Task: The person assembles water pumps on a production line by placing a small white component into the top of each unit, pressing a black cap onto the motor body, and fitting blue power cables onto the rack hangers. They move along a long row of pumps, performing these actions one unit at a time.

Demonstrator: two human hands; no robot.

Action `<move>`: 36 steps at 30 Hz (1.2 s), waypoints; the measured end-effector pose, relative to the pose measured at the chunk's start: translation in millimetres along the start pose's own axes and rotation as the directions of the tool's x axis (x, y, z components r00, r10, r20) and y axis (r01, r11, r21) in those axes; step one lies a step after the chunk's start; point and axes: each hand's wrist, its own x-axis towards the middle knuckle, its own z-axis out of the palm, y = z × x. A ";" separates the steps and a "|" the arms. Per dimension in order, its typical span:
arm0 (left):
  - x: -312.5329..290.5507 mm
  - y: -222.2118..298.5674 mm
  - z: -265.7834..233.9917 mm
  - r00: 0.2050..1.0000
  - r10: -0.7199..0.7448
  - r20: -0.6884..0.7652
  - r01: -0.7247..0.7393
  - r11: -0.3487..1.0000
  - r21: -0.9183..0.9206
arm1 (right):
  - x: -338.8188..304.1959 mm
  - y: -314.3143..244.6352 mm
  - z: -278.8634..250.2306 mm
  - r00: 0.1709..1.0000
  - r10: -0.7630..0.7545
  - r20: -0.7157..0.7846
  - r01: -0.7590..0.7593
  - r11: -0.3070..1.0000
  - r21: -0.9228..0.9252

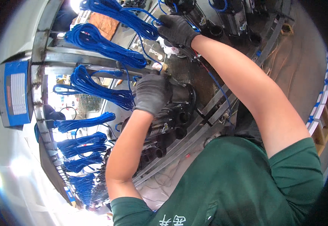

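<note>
My right hand, in a dark grey glove, is closed around a blue cable at the end of the uppermost cable coil. Lower and to the left, my gloved left hand is closed, its fingertips at a blue strand that runs down from that coil. Beside it hang a second blue cable coil and a third coil. Under my left hand stands a black cylindrical machine, partly hidden by the glove. The exact grip of the left fingers is hidden behind the hand.
Several more blue coils hang along the metal frame at left. Black cylinders stand in a row at the top right. Metal rails cross below my right arm. A blue-and-white box sits at far left.
</note>
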 end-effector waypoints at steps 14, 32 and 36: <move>-3.2 -19.6 5.9 0.955 -0.124 -0.269 0.039 0.953 -0.300 | -11.6 12.1 -19.3 0.941 0.168 0.294 -0.338 0.532 0.776; -59.1 -20.6 30.8 0.809 -0.487 -0.330 0.318 0.834 -0.451 | -18.3 -84.8 -112.0 0.753 0.451 0.479 -0.575 0.805 0.146; -56.0 -15.1 35.3 0.749 -0.526 -0.402 0.295 0.809 -0.509 | -19.3 -56.6 -118.9 0.826 0.366 0.428 -0.451 0.886 0.112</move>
